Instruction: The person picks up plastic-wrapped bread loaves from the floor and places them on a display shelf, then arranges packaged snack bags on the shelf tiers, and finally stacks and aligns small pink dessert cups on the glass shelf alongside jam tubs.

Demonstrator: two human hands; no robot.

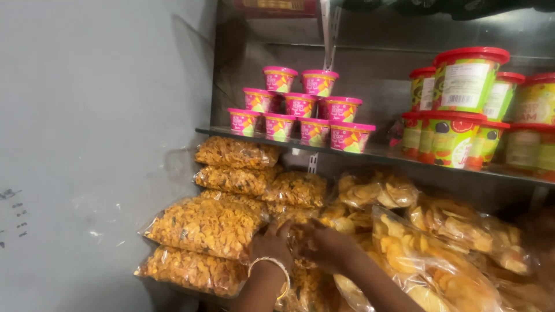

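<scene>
My left hand (272, 242), with a silver bangle on its wrist, rests on a clear bag of orange snack mix (202, 226) and reaches in among the stacked bags. My right hand (325, 245) is beside it, fingers pushed into a clear bag of snacks (300, 231) in the middle of the pile. Both hands seem to grip plastic there, but the fingers are partly hidden. More bags of orange mix (237, 153) are stacked behind. Bags of yellow chips (428, 263) lie to the right.
A metal shelf (381, 153) above carries a pyramid of pink tubs (300, 107) and, at the right, red-lidded green tubs (465, 81). A grey wall (87, 144) closes off the left side. A lower bag of orange mix (191, 270) sits near the wall.
</scene>
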